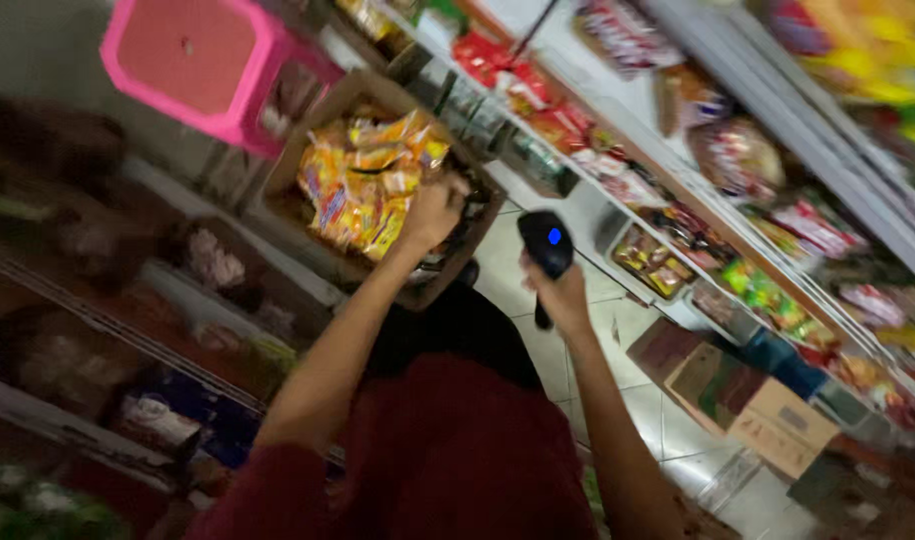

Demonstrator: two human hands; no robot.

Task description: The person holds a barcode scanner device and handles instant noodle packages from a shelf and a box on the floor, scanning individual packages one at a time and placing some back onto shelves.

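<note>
Both arms extended forward, hands raised.

Your left hand is at the end of a bare, nearly straight forearm, fingers curled closed. Your right hand sits lower and nearer, wrist upright, fingers wrapped in a firm grip. Red sleeves cover both upper arms.

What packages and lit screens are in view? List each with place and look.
Yellow-orange snack packets: in brown cardboard box, under left hand.
Black handheld scanner: in right hand, blue light on top.
Red packets: shelf at right, blurred.
</note>
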